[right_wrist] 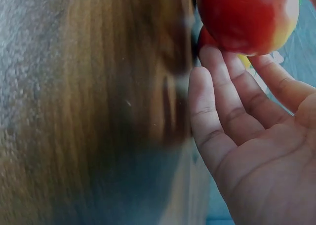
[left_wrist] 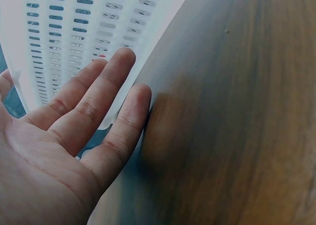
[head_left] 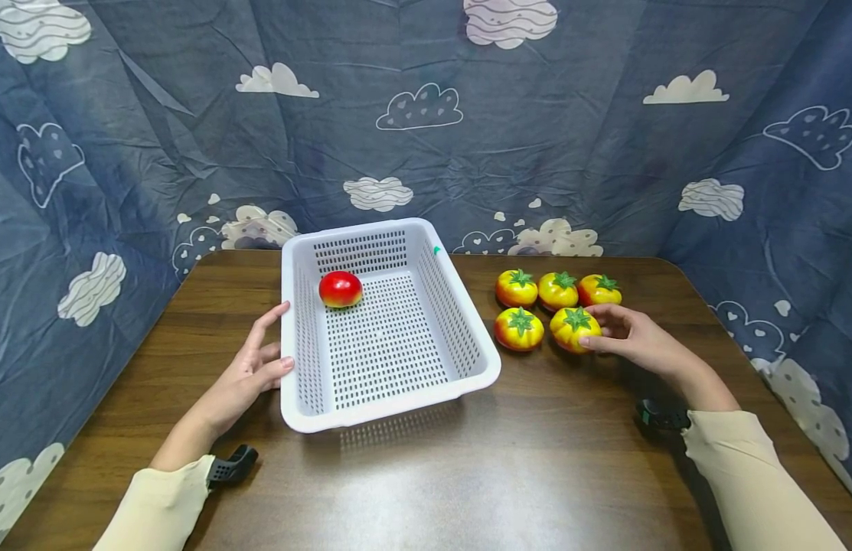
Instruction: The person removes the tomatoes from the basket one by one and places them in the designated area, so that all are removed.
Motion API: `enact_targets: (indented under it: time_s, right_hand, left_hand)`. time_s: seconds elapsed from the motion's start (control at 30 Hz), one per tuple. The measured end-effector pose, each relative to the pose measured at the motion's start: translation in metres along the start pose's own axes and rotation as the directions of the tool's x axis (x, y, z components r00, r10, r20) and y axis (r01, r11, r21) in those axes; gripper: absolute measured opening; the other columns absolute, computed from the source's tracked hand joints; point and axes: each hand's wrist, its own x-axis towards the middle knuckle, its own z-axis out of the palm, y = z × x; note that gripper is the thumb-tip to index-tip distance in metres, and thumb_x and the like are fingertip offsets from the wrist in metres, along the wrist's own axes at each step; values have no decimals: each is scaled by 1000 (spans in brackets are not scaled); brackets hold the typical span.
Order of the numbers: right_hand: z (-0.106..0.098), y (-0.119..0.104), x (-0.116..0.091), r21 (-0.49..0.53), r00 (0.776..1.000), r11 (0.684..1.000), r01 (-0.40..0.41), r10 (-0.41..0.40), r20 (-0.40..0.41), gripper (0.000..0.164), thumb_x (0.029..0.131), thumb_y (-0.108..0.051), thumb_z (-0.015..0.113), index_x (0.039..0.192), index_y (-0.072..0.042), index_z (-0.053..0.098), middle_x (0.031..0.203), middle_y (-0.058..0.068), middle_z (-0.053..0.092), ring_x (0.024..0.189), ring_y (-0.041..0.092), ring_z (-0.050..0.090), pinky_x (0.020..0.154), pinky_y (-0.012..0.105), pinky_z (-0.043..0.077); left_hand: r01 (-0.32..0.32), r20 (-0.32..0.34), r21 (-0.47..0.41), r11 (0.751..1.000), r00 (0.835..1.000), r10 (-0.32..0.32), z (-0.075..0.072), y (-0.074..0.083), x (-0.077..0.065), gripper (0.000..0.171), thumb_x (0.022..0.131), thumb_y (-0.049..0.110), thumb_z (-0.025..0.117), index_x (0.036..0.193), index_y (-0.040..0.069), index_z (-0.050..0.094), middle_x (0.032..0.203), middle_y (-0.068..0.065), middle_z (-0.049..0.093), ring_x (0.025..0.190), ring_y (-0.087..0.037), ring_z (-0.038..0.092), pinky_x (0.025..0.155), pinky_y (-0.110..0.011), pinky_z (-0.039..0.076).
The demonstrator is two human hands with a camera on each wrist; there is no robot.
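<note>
A white perforated basket (head_left: 391, 421) stands on the table, with one red tomato (head_left: 340, 289) lying inside near its back left corner. My left hand (head_left: 243, 375) touches the basket's left side from outside; in the left wrist view its fingers (left_wrist: 116, 72) extend loosely along the slotted wall. To the right of the basket, my right hand (head_left: 639, 337) pinches a yellow-and-red tomato (head_left: 574, 329) with a green leafy top between thumb and fingers. The right wrist view shows this tomato's red underside (right_wrist: 247, 18) above the fingertips.
Beside the held tomato sits another tomato (head_left: 518, 329). Behind them stands a row of three, a left tomato (head_left: 516, 289), a middle tomato (head_left: 558, 291) and a right tomato (head_left: 599, 291). A blue cloud-patterned cloth (head_left: 419, 176) hangs behind the brown wooden table (head_left: 508, 474).
</note>
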Motion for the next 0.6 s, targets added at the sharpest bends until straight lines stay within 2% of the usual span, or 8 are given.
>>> enact_targets:
  time_s: [0.3, 0.6]
  right_hand:
    - [4, -1, 2, -18, 999, 1000, -22, 23, 48, 71, 103, -39, 72, 155, 2, 47, 147, 25, 61, 131, 34, 61, 90, 12, 51]
    - [7, -2, 5, -42, 998, 999, -33, 36, 59, 74, 103, -43, 71, 156, 2, 46, 148, 27, 60, 134, 39, 60, 90, 12, 50]
  left_hand:
    - [11, 2, 4, 1000, 1000, -11, -1, 1, 0, 80, 110, 6, 49, 172, 35, 6, 150, -42, 41, 114, -10, 70, 90, -32, 63]
    - [13, -1, 1, 1000, 1000, -13, 0, 1, 0, 80, 110, 6, 50, 171, 34, 7, 147, -38, 44, 113, -11, 71, 90, -32, 63]
